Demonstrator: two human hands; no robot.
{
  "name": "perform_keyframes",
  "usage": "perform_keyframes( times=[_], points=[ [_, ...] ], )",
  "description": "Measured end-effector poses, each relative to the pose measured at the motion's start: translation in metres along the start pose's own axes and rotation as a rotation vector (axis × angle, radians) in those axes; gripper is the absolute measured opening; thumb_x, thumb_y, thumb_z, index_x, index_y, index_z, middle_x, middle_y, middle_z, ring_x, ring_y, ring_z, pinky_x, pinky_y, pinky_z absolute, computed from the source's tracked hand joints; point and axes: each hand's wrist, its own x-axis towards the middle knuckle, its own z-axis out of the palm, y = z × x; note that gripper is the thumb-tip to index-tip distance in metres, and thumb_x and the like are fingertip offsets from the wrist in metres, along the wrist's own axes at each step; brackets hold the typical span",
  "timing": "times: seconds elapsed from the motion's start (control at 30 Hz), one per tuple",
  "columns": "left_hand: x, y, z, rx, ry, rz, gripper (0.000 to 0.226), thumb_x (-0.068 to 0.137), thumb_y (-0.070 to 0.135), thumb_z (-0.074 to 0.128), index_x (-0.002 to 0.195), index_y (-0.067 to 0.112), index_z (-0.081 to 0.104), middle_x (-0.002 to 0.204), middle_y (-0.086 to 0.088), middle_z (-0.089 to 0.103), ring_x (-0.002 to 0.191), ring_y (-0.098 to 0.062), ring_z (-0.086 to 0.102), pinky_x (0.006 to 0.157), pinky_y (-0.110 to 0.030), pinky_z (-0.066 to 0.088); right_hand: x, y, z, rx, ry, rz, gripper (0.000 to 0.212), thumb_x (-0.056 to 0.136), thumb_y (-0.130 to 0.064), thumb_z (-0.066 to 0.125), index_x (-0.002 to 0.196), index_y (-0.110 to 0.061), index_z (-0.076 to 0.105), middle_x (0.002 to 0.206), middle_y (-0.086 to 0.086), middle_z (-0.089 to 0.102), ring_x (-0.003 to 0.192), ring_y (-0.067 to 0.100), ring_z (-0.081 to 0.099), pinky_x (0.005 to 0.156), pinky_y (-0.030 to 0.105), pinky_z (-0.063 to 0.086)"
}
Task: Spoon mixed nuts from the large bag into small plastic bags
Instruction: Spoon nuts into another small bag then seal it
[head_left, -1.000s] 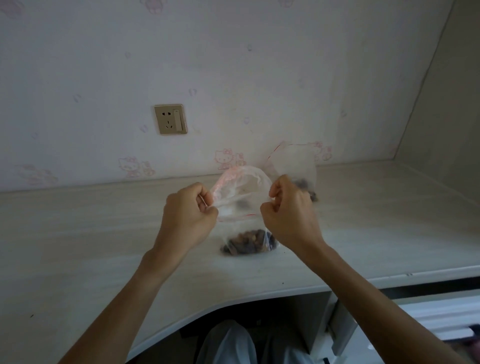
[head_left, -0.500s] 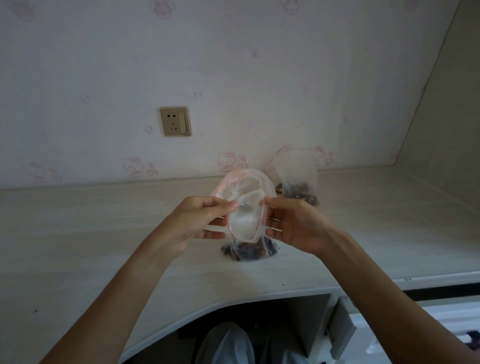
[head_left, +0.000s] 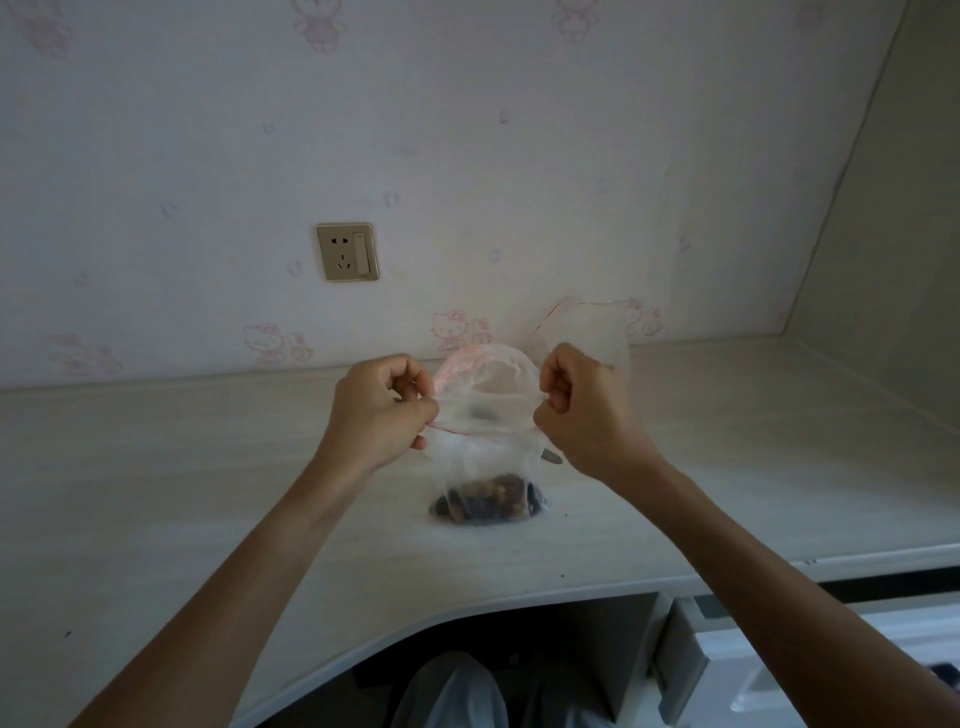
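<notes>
on the pale surface (head_left: 156, 467) stands a small zip bag (head_left: 485, 441), nuts (head_left: 488, 499) at its bottom. left hand (head_left: 376, 410) and right hand (head_left: 587, 410) each pinch its mouth; uneven pulling could tip it and spill.

Both hands (head_left: 376, 410) (head_left: 587, 415) pinch the small bag's (head_left: 483, 447) mouth open.

Single head-worn wide-angle view, looking forward and down from above the seated person's lap, close over the desk (head_left: 156, 467), facing the wallpapered wall (head_left: 467, 130), wall corner at right
</notes>
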Motion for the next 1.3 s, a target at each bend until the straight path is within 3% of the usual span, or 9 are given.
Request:
perform_keyframes(
  times=[0.13, 0.23, 0.33, 0.47, 0.57, 0.73, 0.93, 1.1, 1.3],
  points=[
    [-0.004, -0.003, 0.002, 0.315, 0.083, 0.237, 0.034, 0.069, -0.007, 0.066, 0.064, 0.026, 0.06, 0.057, 0.01, 0.058, 0.056, -0.007, 0.059, 0.052, -0.012, 0.042, -0.004, 0.0, 0.007, -0.442, 0.092, -0.236, 0.021, 0.088, 0.005, 0.054, 0.091, -0.014, 0.047, 0.062, -0.006, 0.049, 0.046, 0.016, 0.045, 0.043, 0.029, 0.035],
    [0.0, -0.006, 0.001, 0.414, -0.001, 0.159, 0.028, 0.073, 0.008, 0.074, 0.067, 0.032, 0.063, 0.061, 0.011, 0.057, 0.059, -0.004, 0.056, 0.054, -0.017, 0.035, -0.004, 0.003, 0.006, -0.558, -0.012, -0.144, 0.013, 0.101, -0.027, 0.055, 0.101, -0.015, 0.052, 0.083, -0.001, 0.064, 0.057, 0.015, 0.053, 0.055, 0.03, 0.045],
    [0.007, -0.009, 0.0, 0.406, -0.092, 0.083, 0.018, 0.076, 0.037, 0.086, 0.071, 0.034, 0.069, 0.061, 0.013, 0.058, 0.055, 0.0, 0.055, 0.057, -0.021, 0.039, 0.001, 0.007, 0.003, -0.236, -0.193, 0.194, 0.035, 0.101, -0.05, 0.053, 0.104, -0.015, 0.056, 0.083, -0.003, 0.068, 0.062, 0.014, 0.064, 0.061, 0.03, 0.052],
    [0.011, -0.011, 0.002, 0.322, -0.147, 0.063, 0.022, 0.077, 0.053, 0.085, 0.074, 0.033, 0.075, 0.065, 0.013, 0.061, 0.053, 0.002, 0.052, 0.058, -0.018, 0.044, 0.01, 0.016, -0.001, 0.464, -0.303, 0.618, 0.042, 0.106, -0.042, 0.053, 0.1, -0.004, 0.07, 0.07, 0.005, 0.065, 0.059, 0.017, 0.066, 0.05, 0.03, 0.055],
    [0.012, -0.009, 0.004, 0.22, -0.141, 0.096, 0.015, 0.079, 0.042, 0.087, 0.078, 0.029, 0.079, 0.069, 0.007, 0.069, 0.057, 0.003, 0.056, 0.059, -0.01, 0.043, 0.014, 0.025, -0.005, 0.761, -0.378, 0.72, 0.035, 0.105, -0.033, 0.056, 0.097, -0.004, 0.073, 0.068, 0.004, 0.059, 0.06, 0.019, 0.062, 0.049, 0.03, 0.05],
    [0.014, -0.002, 0.002, -0.035, -0.141, 0.109, 0.011, 0.08, 0.03, 0.088, 0.086, 0.023, 0.081, 0.081, -0.004, 0.075, 0.068, -0.008, 0.06, 0.066, -0.02, 0.048, 0.012, 0.035, -0.001, 0.947, -0.486, 0.7, 0.021, 0.096, -0.027, 0.069, 0.102, -0.007, 0.072, 0.078, 0.007, 0.062, 0.066, 0.017, 0.063, 0.058, 0.03, 0.054],
    [0.017, 0.002, -0.002, -0.048, -0.11, 0.189, 0.009, 0.081, 0.014, 0.087, 0.083, 0.02, 0.08, 0.07, 0.0, 0.069, 0.058, -0.011, 0.055, 0.053, -0.021, 0.046, 0.011, 0.029, -0.002, 0.72, -0.394, 0.48, 0.019, 0.081, -0.017, 0.084, 0.083, -0.008, 0.067, 0.084, 0.014, 0.07, 0.073, 0.021, 0.066, 0.058, 0.028, 0.054],
    [0.018, 0.008, -0.004, 0.218, 0.001, 0.387, 0.02, 0.078, 0.011, 0.088, 0.075, 0.027, 0.076, 0.07, 0.01, 0.065, 0.06, -0.005, 0.057, 0.061, -0.013, 0.044, 0.014, 0.006, 0.002, 0.254, -0.062, 0.184, 0.024, 0.087, 0.007, 0.07, 0.072, 0.0, 0.052, 0.061, 0.011, 0.059, 0.047, 0.016, 0.06, 0.045, 0.028, 0.052],
    [0.008, 0.024, 0.005, 0.363, 0.004, 0.504, 0.018, 0.076, 0.019, 0.09, 0.079, 0.026, 0.074, 0.069, 0.015, 0.064, 0.063, -0.004, 0.061, 0.065, -0.032, 0.057, 0.018, -0.013, 0.018, -0.327, 0.105, -0.176, 0.032, 0.081, 0.012, 0.051, 0.069, -0.016, 0.043, 0.053, -0.001, 0.045, 0.047, 0.021, 0.042, 0.046, 0.032, 0.035]
  ],
)
